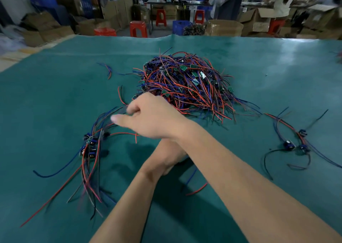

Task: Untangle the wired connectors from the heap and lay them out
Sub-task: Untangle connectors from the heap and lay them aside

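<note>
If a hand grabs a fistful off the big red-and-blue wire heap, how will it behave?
The tangled red-and-blue wire heap probably lifts as a floppy clump: strands cross and loop, so neighbours likely drag along. Loose ends splay and curve on the green mat, suggesting limp, light wire. The small green boards might snag.

green mat [55,98]; red stools [138,28]; cardboard boxes [224,28]; blue crate [180,26]

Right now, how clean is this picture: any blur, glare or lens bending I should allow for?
Head view: the right hand is motion-blurred at its fingertips, as are the laid-out wires on the left; the heap is fairly sharp. Soft glare whitens the green mat far right. Wide-angle bending curves the mat's far edge; the background is soft.
</note>
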The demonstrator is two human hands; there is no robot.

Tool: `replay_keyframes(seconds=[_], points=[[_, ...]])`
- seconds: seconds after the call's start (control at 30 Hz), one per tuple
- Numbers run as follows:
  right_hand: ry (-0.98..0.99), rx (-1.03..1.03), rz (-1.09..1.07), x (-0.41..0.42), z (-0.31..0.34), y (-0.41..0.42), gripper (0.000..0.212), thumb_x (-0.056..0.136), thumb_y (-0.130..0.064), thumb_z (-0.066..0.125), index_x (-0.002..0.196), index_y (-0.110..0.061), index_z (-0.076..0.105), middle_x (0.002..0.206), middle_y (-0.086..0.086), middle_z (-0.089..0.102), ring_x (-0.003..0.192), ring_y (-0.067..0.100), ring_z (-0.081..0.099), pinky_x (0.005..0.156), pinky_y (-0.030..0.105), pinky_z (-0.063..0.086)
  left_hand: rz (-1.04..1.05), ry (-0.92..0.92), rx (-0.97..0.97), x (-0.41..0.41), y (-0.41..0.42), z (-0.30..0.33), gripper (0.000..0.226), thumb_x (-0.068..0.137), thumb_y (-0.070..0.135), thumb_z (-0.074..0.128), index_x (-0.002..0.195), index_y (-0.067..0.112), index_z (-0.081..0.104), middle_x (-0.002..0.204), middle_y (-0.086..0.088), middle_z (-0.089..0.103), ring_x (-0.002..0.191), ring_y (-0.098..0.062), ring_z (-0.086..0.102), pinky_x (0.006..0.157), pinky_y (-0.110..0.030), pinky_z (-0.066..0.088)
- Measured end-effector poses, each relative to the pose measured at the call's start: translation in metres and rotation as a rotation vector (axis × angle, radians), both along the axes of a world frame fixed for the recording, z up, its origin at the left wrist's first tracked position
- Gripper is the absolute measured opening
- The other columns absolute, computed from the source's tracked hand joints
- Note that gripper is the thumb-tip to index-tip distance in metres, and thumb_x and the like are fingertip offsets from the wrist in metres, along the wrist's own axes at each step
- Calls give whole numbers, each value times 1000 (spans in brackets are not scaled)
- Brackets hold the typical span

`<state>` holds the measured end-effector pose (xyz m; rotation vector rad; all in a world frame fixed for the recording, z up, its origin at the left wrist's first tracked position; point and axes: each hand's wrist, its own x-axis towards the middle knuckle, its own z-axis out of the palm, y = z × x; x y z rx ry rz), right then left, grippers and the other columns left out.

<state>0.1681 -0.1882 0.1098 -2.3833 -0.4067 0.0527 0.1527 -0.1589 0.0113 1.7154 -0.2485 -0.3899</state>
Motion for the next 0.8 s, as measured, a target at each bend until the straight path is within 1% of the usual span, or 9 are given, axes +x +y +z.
replay_keyframes(seconds=[0.03, 0.1, 0.17, 0.27, 0.37, 0.47, 0.57, 0.67, 0.8], points=[[-75, -79, -33, 8, -1, -5, 39, 88, -46, 72, 77, -9, 73, 72, 5, 71, 76, 28, 66, 75, 36, 56, 8, -30, -38, -1, -2, 4, 28, 93, -7, 55, 119, -6, 63, 114, -18, 66, 92, -18, 61, 77, -19, 53], [-179, 17, -195, 20, -5, -24, 13, 86, -29, 71, 86, -19, 79, 86, 1, 77, 90, 25, 71, 86, 36, 56, -47, -81, -194, -1, -6, 8, 15, 83, -5, 60, 92, 2, 70, 93, -18, 69, 82, -21, 60, 75, -29, 49], [-270, 110, -433, 32, -12, -50, 22, 85, -16, 65, 101, -24, 77, 103, 0, 77, 99, 25, 70, 93, 34, 53, -96, -79, -240, -1, -9, 10, 14, 86, -5, 64, 82, 8, 68, 81, -12, 70, 71, -17, 62, 67, -25, 48], [-279, 23, -648, 45, -29, -93, 40, 84, -8, 63, 121, -23, 68, 123, 3, 67, 112, 26, 62, 95, 34, 48, -109, -45, -232, 2, -10, 10, 15, 95, -2, 58, 88, 6, 68, 78, -8, 70, 62, -10, 62, 59, -16, 47], [-139, 24, -603, 50, -48, -121, 25, 85, -11, 69, 106, -23, 75, 107, 1, 75, 104, 24, 68, 95, 36, 53, -100, -24, -259, 1, -9, 10, 14, 96, -1, 58, 91, 5, 70, 76, -5, 71, 62, -9, 62, 58, -15, 47], [-203, 109, -623, 50, -59, -138, 9, 87, -16, 75, 91, -21, 82, 84, 1, 78, 84, 22, 73, 85, 37, 59, -94, -5, -274, 0, -8, 11, 16, 96, -1, 58, 89, 6, 71, 77, -5, 71, 65, -11, 62, 60, -17, 48], [-259, 334, -667, 45, -60, -154, 11, 89, -16, 75, 89, -25, 82, 79, -2, 78, 73, 17, 75, 82, 44, 63, -89, 7, -289, 0, -8, 11, 16, 96, -1, 57, 89, 7, 70, 77, -6, 71, 65, -11, 62, 60, -17, 48], [-342, 563, -694, 34, -54, -170, 20, 92, -15, 72, 83, -32, 75, 79, -6, 77, 66, 10, 72, 71, 35, 62, -81, 18, -288, 0, -8, 11, 16, 96, 0, 57, 89, 7, 70, 79, -8, 71, 65, -10, 63, 60, -16, 48], [-428, 882, -737, 8, -37, -181, 17, 98, -13, 65, 89, -24, 73, 83, -9, 77, 75, 4, 71, 65, 19, 52, -85, 22, -290, 1, -8, 11, 15, 96, -1, 57, 91, 5, 69, 81, -10, 71, 66, -11, 64, 60, -16, 49]])
